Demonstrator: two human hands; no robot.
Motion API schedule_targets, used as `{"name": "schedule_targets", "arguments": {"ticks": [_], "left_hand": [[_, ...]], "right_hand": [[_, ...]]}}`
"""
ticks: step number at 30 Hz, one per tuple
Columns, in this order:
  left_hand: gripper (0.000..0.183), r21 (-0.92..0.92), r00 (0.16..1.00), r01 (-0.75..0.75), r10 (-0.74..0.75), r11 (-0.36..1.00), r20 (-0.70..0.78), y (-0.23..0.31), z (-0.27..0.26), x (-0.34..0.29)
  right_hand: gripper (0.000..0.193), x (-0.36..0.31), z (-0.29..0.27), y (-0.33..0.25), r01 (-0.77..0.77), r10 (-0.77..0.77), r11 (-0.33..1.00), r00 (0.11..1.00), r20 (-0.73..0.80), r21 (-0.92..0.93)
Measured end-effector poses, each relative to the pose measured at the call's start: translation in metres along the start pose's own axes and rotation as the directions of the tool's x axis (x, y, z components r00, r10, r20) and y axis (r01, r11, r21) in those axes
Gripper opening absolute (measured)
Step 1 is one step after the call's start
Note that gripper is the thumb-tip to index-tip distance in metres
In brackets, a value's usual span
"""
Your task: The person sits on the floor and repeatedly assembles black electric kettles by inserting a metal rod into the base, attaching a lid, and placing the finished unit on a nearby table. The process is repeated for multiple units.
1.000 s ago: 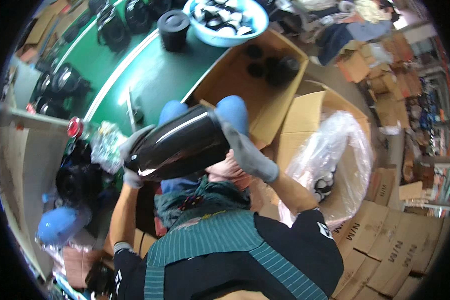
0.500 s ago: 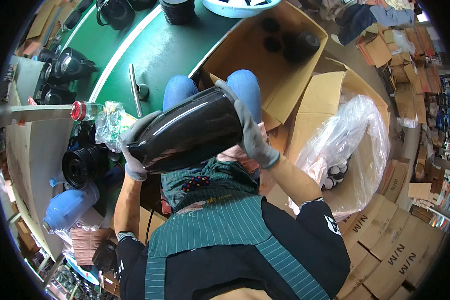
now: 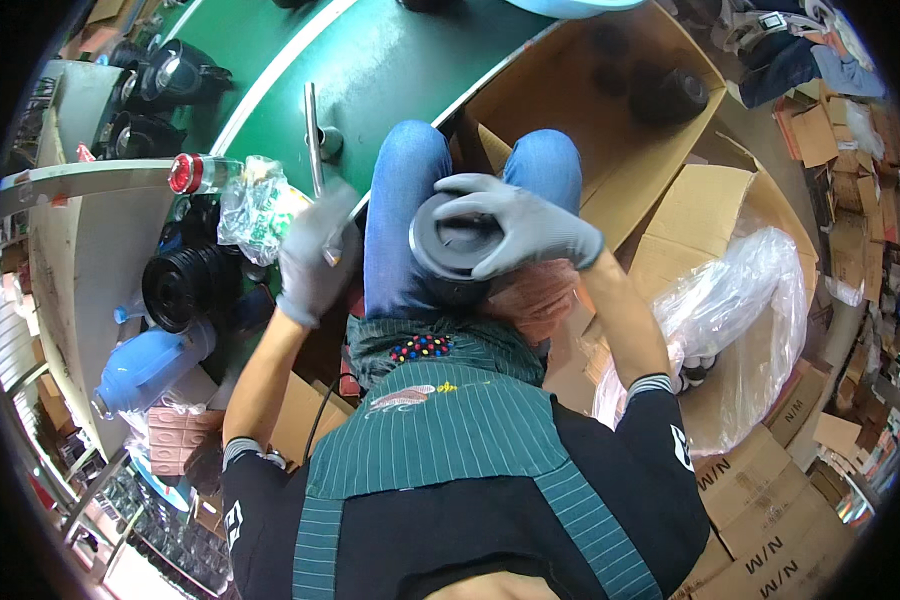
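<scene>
A glossy black shell [image 3: 432, 250] stands on end between my thighs, its round end facing up. Across that end curve the fingers of my right hand [image 3: 535, 225], in a grey glove, thumb on the near side. My left hand [image 3: 315, 255], also gloved, is off the shell, beside the green table's edge. Motion smears its fingers, and I cannot make out whether the dark patch beside it is something held. Close to it are a crumpled clear plastic bag [image 3: 260, 210] and a red-capped clear jar [image 3: 198, 174]. A metal bar [image 3: 313, 140] rises from the table.
Ahead on the right, an open cardboard box [image 3: 610, 130] holds black round parts. A plastic-lined carton [image 3: 690, 215] stands at my right. Black round parts [image 3: 180, 290] and a blue jug [image 3: 155, 365] are on my left. Black pots [image 3: 175, 75] stand on the green table [image 3: 400, 50].
The shell has turned from lying across both hands to standing on end in my lap. My left hand has let go and moved away; my right hand now lies over its round end.
</scene>
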State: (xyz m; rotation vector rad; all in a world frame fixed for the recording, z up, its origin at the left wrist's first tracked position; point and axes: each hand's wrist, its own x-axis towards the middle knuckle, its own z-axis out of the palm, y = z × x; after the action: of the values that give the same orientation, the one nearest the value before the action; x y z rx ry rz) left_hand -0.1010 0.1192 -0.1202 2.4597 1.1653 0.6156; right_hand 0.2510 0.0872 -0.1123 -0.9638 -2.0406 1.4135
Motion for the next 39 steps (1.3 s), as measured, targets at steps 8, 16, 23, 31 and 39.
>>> {"name": "schedule_targets", "arguments": {"ticks": [8,16,23,31,39], "left_hand": [[0.061,0.31,0.669,0.666,-0.727,0.678,0.151,-0.126,0.051,0.092],[0.052,-0.549,0.908,0.373,-0.175,0.748,0.38,-0.02,-0.018,0.127],[0.053,-0.235,0.671,0.254,0.005,0.938,0.742,0.058,-0.051,0.14],[0.088,-0.051,0.906,0.03,-0.006,0.998,0.424,0.107,-0.052,0.07],[0.088,-0.154,0.986,0.068,-0.043,0.986,0.164,0.147,-0.035,0.04]], "right_hand": [[0.119,-0.013,0.016,-0.005,-0.144,0.116,0.984,0.965,-0.235,-0.108],[0.139,-0.011,0.038,0.01,-0.107,0.231,0.949,0.877,-0.421,0.298],[0.127,0.004,0.043,0.009,0.371,0.3,0.503,0.773,-0.56,0.781],[0.05,0.055,0.027,0.015,0.337,0.289,0.371,0.844,-0.453,0.865],[0.045,0.066,0.05,0.034,0.182,0.23,0.336,0.936,-0.267,0.924]]}}
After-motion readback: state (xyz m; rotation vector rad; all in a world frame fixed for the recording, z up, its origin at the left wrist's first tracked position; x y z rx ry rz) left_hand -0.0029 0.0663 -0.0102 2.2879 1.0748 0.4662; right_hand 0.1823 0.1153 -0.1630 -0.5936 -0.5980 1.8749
